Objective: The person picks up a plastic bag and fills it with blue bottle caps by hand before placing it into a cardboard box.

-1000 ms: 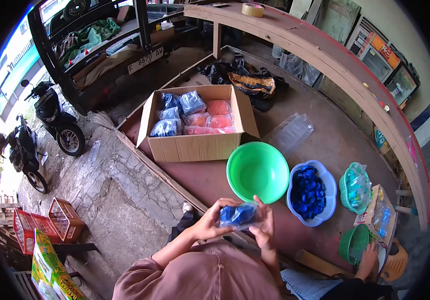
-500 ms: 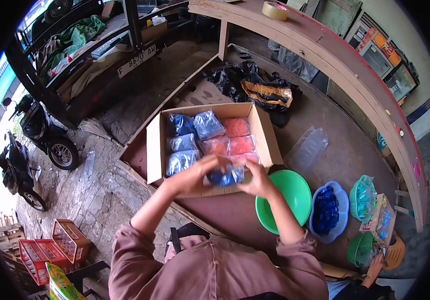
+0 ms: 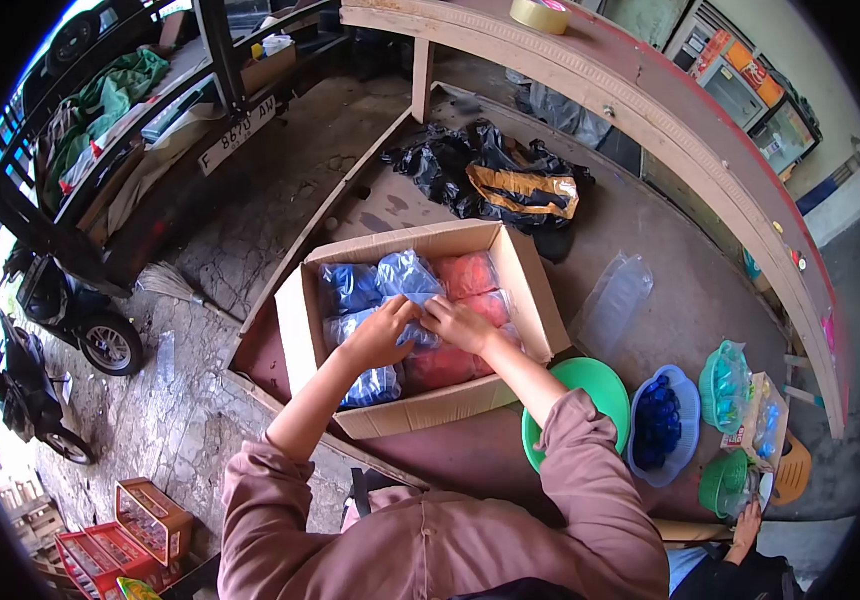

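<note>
An open cardboard box (image 3: pixel 420 410) holds several clear plastic packets, blue packets (image 3: pixel 350 287) on its left side and red packets (image 3: pixel 468 275) on its right. Over the middle of the box, my left hand (image 3: pixel 382 330) and my right hand (image 3: pixel 458 326) nearly meet. Both have their fingers bent onto a blue packet (image 3: pixel 415 303), gripping it among the others. Part of that packet is hidden by the fingers. The green bowl (image 3: pixel 605 385) is beside my right forearm.
A blue basket (image 3: pixel 662 425) of dark blue pieces, a teal basket (image 3: pixel 725 385) and a green basket (image 3: pixel 722 483) stand at the right. A co-worker's hand (image 3: pixel 747 525) is near them. Black plastic bags (image 3: pixel 480 170) and clear bags (image 3: pixel 618 295) lie behind the box.
Both hands have moved from the box's near edge up over its middle, carrying the blue packet onto the others. The camera view has shifted somewhat.
</note>
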